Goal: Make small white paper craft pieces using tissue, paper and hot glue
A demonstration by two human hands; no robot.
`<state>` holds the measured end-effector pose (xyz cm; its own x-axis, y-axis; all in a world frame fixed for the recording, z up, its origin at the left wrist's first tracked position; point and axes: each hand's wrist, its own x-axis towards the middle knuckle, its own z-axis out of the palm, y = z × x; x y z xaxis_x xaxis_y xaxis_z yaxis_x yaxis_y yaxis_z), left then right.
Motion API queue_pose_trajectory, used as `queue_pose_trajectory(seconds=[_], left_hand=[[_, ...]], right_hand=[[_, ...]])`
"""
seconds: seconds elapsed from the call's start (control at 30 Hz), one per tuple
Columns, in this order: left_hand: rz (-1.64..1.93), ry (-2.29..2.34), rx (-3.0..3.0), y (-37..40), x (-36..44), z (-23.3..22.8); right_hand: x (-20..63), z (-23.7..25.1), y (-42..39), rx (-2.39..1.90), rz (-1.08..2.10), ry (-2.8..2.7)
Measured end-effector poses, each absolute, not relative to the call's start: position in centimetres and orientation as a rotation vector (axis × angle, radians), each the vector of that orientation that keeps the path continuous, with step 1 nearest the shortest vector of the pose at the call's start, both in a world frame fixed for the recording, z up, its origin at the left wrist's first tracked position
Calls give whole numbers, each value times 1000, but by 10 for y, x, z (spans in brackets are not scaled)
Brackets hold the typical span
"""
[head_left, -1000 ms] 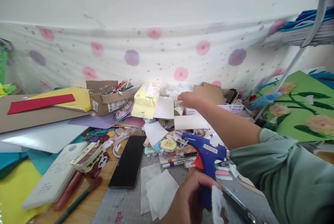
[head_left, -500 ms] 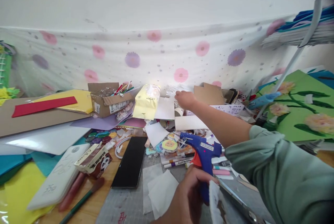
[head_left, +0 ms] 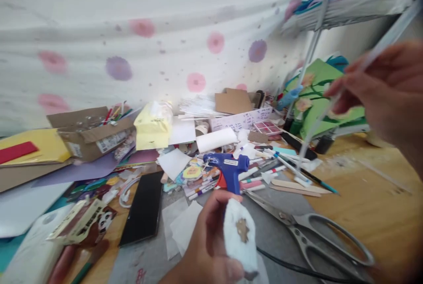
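My left hand (head_left: 206,242), low in the middle, is closed on a white fuzzy piece (head_left: 234,226) with a ragged brown patch. Directly beyond its fingers stands a blue glue gun (head_left: 231,171) with a red trigger. The gun's lower handle is hidden, so I cannot tell whether the hand grips that too. At the right, my right hand (head_left: 380,90) is raised, pinching a long, thin, whitish glue stick (head_left: 312,132). The stick slants from upper right down toward the pens. Large scissors (head_left: 297,226) lie open to the right of my left hand.
A black phone (head_left: 142,209) and paper pieces (head_left: 187,226) lie left of my left hand. Markers (head_left: 205,187) and wooden sticks (head_left: 299,188) crowd behind. Further back are a cardboard box (head_left: 95,140), a yellow bag (head_left: 153,125) and a white roll (head_left: 216,140).
My right hand has come back from the pile of white sticks at the rear and now holds one at the right. The view has turned right. The white piece shows more fully.
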<state>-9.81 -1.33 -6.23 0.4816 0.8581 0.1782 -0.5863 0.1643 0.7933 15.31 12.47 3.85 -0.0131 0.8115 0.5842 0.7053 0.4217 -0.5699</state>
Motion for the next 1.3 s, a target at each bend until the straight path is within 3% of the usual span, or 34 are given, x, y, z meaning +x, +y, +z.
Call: queue_pose_trajectory(seconds=[0.17, 0.33, 0.47, 0.73, 1.3], left_hand=[[928, 351, 1005, -19, -98, -61], [906, 329, 971, -24, -93, -58], [987, 380, 896, -30, -88, -57], [986, 340, 785, -34, -85, -60], [929, 412, 1058, -27, -82, -55]], right_hand=[[233, -18, 47, -1456, 386, -1633], [242, -40, 29, -1557, 525, -1747], [221, -39, 27, -1566, 498, -1811], [179, -10, -19, -955, 752, -1463], [155, -34, -2, -987, 849, -1275]])
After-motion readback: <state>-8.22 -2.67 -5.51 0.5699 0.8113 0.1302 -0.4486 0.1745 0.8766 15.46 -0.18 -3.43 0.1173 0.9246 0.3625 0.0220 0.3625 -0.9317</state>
